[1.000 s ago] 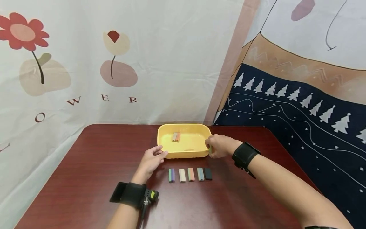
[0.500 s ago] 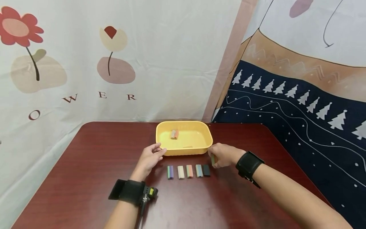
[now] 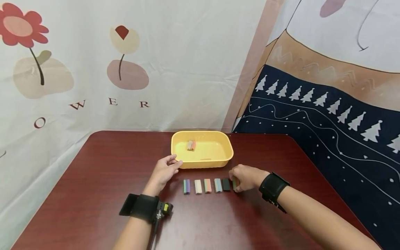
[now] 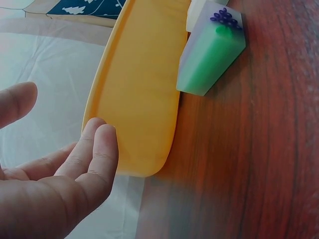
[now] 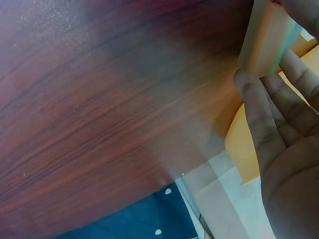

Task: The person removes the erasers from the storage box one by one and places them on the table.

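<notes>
Small green block (image 3: pixel 234 183) pinched in right hand (image 3: pixel 247 177) grip, beside black block (image 3: pixel 226 184). Judged light, stiff, smooth; best taken by long sides. Left hand (image 3: pixel 163 171) relaxed, fingertips touching yellow tray (image 3: pixel 229 154).

Glossy wood table (image 3: pixel 93 194); smooth yellow plastic tray (image 3: pixel 229 152); cloth backdrop (image 3: pixel 187 69).

My dark red table (image 3: pixel 93 194) carries a yellow tray (image 3: pixel 229 152) near its far edge. In front of the tray lies a row of small coloured blocks (image 3: pixel 206 185), side by side.
</notes>
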{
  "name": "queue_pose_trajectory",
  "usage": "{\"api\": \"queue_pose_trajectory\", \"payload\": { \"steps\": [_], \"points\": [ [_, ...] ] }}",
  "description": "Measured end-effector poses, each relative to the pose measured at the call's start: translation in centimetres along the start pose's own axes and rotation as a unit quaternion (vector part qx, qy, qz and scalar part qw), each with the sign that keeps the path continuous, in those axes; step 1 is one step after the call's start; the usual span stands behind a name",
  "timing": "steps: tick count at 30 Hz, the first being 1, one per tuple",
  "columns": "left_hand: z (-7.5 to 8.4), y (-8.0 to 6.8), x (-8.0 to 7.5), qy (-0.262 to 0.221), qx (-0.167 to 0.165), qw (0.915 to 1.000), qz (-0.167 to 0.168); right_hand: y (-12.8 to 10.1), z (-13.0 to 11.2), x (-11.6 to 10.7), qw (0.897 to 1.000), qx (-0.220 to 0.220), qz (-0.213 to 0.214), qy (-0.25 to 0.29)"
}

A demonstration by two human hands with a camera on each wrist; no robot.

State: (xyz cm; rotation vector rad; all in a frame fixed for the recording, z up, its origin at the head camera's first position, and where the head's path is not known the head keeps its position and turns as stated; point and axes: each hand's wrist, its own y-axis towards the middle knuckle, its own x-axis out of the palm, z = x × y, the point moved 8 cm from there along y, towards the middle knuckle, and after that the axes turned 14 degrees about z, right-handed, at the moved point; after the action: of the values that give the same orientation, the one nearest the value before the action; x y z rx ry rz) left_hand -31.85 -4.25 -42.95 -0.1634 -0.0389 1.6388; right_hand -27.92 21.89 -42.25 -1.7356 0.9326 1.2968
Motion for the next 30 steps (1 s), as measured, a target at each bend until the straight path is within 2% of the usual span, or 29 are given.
{"api": "queue_pose_trajectory", "payload": {
  "steps": [15,20,26,30],
  "points": [
    [0.1,-0.1,-0.1,-0.003,-0.001,1.0000,0.006,-0.1,-0.4,0.3,1.000,-0.015,0.002,-0.006],
    [0.1,0.0,-0.1,-0.004,0.000,1.0000,0.005,-0.2,-0.8,-0.4,1.000,-0.013,0.020,-0.010],
    [0.2,-0.2,-0.3,0.002,0.007,0.9999,0.009,0.4,-2.6,-2.8,0.994,-0.081,0.062,0.028],
    [0.2,-0.3,-0.1,0.000,0.010,0.9999,0.008,1.9,-4.1,-5.6,0.984,-0.128,0.127,0.011]
  ]
}}
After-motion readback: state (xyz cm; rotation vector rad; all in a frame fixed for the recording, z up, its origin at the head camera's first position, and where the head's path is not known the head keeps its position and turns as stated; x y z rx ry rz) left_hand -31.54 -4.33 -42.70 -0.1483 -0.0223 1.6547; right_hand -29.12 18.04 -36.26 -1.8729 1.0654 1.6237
